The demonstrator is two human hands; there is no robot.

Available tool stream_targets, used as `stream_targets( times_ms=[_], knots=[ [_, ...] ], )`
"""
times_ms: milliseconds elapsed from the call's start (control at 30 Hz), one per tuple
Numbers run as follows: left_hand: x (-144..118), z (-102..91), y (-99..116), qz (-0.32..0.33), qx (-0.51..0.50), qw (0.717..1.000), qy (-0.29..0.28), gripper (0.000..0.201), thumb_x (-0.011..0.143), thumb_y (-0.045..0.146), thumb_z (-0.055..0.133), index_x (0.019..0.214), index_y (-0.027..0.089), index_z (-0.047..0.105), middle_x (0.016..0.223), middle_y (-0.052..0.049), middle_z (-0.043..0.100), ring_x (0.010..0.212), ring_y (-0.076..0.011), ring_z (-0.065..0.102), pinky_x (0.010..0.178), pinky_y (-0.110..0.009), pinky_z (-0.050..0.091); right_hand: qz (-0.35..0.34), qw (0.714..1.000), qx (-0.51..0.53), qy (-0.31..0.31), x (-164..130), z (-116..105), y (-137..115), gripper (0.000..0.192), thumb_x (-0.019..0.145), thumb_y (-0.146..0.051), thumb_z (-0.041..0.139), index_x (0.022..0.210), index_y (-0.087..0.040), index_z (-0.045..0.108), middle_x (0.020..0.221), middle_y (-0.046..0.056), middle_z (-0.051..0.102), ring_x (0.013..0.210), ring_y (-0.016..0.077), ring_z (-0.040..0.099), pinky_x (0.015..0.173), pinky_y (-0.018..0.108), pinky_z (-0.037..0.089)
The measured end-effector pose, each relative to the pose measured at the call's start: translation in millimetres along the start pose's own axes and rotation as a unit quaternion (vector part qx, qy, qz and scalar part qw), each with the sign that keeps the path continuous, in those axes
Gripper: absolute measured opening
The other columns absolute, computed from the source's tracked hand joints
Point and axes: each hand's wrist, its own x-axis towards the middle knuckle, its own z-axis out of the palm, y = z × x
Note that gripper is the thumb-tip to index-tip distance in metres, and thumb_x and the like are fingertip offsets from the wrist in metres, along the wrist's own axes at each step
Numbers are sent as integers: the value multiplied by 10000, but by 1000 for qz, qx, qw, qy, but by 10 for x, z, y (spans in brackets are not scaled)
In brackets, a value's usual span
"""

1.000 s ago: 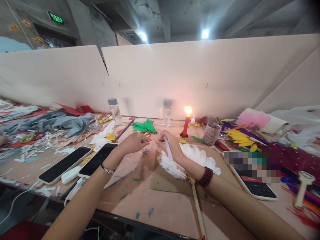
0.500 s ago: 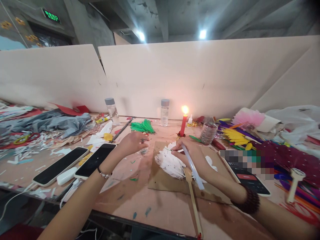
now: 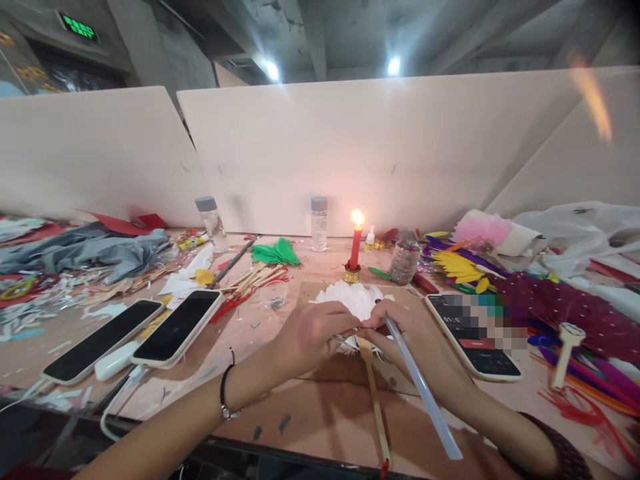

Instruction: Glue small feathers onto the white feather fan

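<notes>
A fan of white feathers (image 3: 345, 297) with a wooden handle (image 3: 374, 400) lies on a sheet of brown cardboard (image 3: 313, 297). My right hand (image 3: 415, 340) is closed around a translucent glue stick (image 3: 425, 393), which slants toward the table's front edge. Over the lower part of the feathers, my left hand (image 3: 313, 330) is closed in a pinch, its fingertips meeting those of my right hand. What the left fingers hold is hidden. Beyond the cardboard burns a red candle (image 3: 355, 250) in a gold holder (image 3: 352, 273).
Two phones (image 3: 177, 327) and a white case (image 3: 116, 361) lie left; another phone (image 3: 473, 340) lies right. Green feathers (image 3: 276, 252), wooden sticks (image 3: 257, 280) and clear bottles (image 3: 319, 227) stand or lie behind. Paper scraps and coloured feathers (image 3: 455, 265) crowd both sides.
My left hand has moved right and down to the fan, meeting my right hand. The glue stick's free end has swung toward the front edge. The view has shifted slightly.
</notes>
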Motion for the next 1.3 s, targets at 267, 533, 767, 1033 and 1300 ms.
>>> stream_targets(
  times_ms=[267,533,767,1033,1300],
  knots=[
    [-103,107,-18,32,10,999,-3,286,1117,172,475,1037,161,748,825,-41,753,695,-127,675,591,-234,448,66,990,121,-39,-97,159,132,132,956,-328,735,920,-277,619,835,13,677,756,234,609,663,338,476],
    [-197,160,14,44,105,993,11,253,1107,149,460,936,165,646,757,-10,665,612,-120,575,536,-259,387,112,973,200,-21,-79,175,-167,183,969,-329,669,829,-263,574,706,-31,558,622,177,498,564,287,389],
    [-194,87,95,79,194,978,5,248,1109,111,427,951,159,612,768,-10,644,631,-145,575,536,-315,375,120,974,190,-24,-32,42,-262,308,943,-458,747,795,-267,556,717,-11,616,622,193,569,549,291,481],
    [-275,235,36,20,32,999,20,220,1125,174,444,1012,155,632,822,-34,640,676,-148,572,580,-277,395,133,972,194,-24,-34,41,-173,189,922,-379,749,871,-271,602,820,15,705,737,214,695,659,319,599],
    [-291,251,68,18,2,999,32,157,1085,117,506,1082,147,659,850,-50,697,674,-140,603,592,-256,425,164,951,261,-34,-30,99,-191,237,848,-304,763,853,-270,529,806,11,735,726,202,731,654,304,607]
  ],
)
